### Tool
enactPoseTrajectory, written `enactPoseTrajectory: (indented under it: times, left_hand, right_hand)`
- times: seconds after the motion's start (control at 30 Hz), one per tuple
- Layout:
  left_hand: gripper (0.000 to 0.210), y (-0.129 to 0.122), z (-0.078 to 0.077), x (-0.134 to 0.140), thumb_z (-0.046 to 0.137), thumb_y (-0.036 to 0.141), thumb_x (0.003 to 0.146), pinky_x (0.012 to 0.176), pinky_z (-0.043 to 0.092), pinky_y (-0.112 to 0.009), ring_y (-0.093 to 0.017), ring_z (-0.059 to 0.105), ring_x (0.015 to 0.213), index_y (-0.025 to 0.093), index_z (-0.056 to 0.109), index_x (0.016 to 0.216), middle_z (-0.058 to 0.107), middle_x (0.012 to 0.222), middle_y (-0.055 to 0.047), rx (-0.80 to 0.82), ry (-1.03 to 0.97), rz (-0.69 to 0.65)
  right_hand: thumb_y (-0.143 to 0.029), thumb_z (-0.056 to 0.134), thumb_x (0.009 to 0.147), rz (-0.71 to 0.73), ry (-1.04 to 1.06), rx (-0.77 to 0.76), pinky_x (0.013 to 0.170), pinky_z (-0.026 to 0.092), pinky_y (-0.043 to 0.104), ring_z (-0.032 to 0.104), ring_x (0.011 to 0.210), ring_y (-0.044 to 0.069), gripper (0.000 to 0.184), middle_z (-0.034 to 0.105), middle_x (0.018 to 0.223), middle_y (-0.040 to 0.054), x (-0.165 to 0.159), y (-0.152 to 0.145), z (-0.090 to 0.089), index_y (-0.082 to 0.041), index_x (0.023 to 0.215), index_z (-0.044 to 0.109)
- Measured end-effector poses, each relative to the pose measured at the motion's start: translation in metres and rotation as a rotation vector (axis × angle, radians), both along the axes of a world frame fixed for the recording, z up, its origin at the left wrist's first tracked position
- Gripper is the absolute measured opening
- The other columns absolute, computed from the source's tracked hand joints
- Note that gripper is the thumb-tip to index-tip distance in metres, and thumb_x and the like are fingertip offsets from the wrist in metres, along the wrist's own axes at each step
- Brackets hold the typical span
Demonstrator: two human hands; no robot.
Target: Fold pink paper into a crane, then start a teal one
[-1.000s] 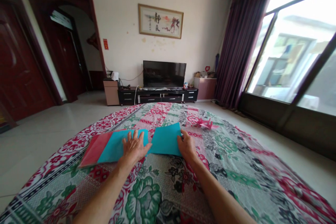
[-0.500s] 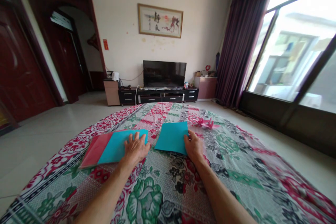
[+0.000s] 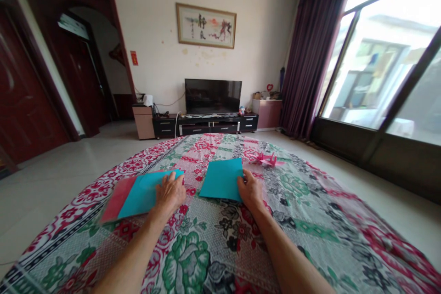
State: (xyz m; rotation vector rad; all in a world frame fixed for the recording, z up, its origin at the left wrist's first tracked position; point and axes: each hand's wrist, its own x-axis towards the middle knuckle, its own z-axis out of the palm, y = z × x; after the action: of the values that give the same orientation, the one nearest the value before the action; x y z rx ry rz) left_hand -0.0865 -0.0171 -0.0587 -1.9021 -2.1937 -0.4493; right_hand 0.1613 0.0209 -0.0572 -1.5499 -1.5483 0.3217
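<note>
My right hand (image 3: 251, 190) pinches the right edge of a square blue sheet of paper (image 3: 220, 179), its thumb against the edge. The sheet rests on or just above the tablecloth; which one, I cannot tell. On the left, more blue paper (image 3: 138, 193) lies over red paper (image 3: 117, 200), in what looks like a clear sleeve. My left hand (image 3: 168, 195) is over the right side of this stack, fingers bent and closed around its right edge. Beyond my right hand sits a folded pink paper piece (image 3: 268, 159), with pointed tips like an origami crane.
A patterned red, green and grey tablecloth (image 3: 188, 257) covers the round table. Past its far edge stand a low black cabinet (image 3: 196, 128) and a television (image 3: 213, 96). A purple curtain (image 3: 299, 59) and large window are to the right, dark red doors (image 3: 81, 73) to the left.
My left hand's spread fingers have drawn together on the stack, which has slid slightly left with the hand. My right hand and its sheet stay nearly in place. The whole view has shifted a little.
</note>
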Motion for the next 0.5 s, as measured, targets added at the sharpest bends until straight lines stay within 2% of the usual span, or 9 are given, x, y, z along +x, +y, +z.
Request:
enactPoseTrajectory:
  times: [0.07,0.1,0.17,0.27,0.37,0.43,0.5]
  left_hand:
    - [0.042,0.000,0.006,0.005,0.042,0.033,0.083,0.094,0.039,-0.048,-0.033,0.041,0.120,0.020,0.056,0.120,0.050,0.127,-0.013,0.087,-0.014,-0.042]
    - [0.043,0.000,0.009,0.008,0.041,0.033,0.084,0.097,0.038,-0.046,-0.031,0.040,0.121,0.019,0.055,0.122,0.050,0.128,-0.012,0.133,-0.039,-0.101]
    - [0.045,0.000,0.011,0.015,0.037,0.023,0.085,0.102,0.037,-0.036,-0.023,0.043,0.121,0.017,0.048,0.128,0.049,0.130,-0.011,0.151,-0.121,-0.265]
    - [0.059,0.001,0.008,0.024,0.035,0.009,0.080,0.106,0.033,-0.032,-0.018,0.035,0.130,0.019,0.034,0.138,0.037,0.141,-0.007,0.130,-0.213,-0.460]
    - [0.067,-0.001,0.004,0.031,0.039,0.008,0.078,0.108,0.031,-0.035,-0.020,0.024,0.136,0.021,0.024,0.143,0.020,0.150,-0.006,0.168,-0.296,-0.526]
    - [0.069,-0.003,0.005,0.037,0.041,0.007,0.076,0.110,0.028,-0.035,-0.020,0.019,0.138,0.020,0.025,0.142,0.014,0.152,-0.005,0.215,-0.337,-0.569]
    - [0.067,-0.005,0.006,0.043,0.042,0.005,0.074,0.110,0.027,-0.034,-0.019,0.020,0.137,0.021,0.034,0.139,0.015,0.152,-0.004,0.209,-0.355,-0.650]
  right_hand:
    - [-0.025,0.042,0.075,0.044,0.079,0.014,0.063,0.044,0.026,0.061,0.069,0.019,0.037,0.070,0.083,0.0068,0.001,-0.002,0.001,-0.015,0.104,0.063]
    - [-0.025,0.042,0.075,0.078,0.135,0.018,0.062,0.045,0.026,0.061,0.069,0.018,0.037,0.070,0.082,0.0060,0.002,-0.003,0.002,-0.015,0.103,0.064]
    - [-0.027,0.041,0.074,0.155,0.259,0.015,0.059,0.045,0.025,0.060,0.067,0.017,0.038,0.069,0.080,0.0049,0.004,-0.006,0.003,-0.014,0.101,0.064]
    - [-0.030,0.043,0.072,0.259,0.415,-0.033,0.053,0.044,0.023,0.057,0.062,0.016,0.040,0.068,0.078,0.0041,0.011,-0.010,0.003,-0.012,0.101,0.063]
    - [-0.032,0.046,0.071,0.335,0.499,-0.086,0.048,0.042,0.021,0.054,0.056,0.013,0.042,0.067,0.076,0.0031,0.017,-0.014,0.002,-0.012,0.104,0.061]
    - [-0.033,0.049,0.070,0.355,0.523,-0.111,0.045,0.039,0.020,0.051,0.051,0.012,0.044,0.066,0.070,0.0015,0.021,-0.016,0.000,-0.013,0.107,0.059]
    - [-0.033,0.051,0.069,0.369,0.536,-0.129,0.043,0.036,0.019,0.047,0.046,0.010,0.046,0.063,0.064,-0.0007,0.024,-0.019,0.000,-0.013,0.110,0.057]
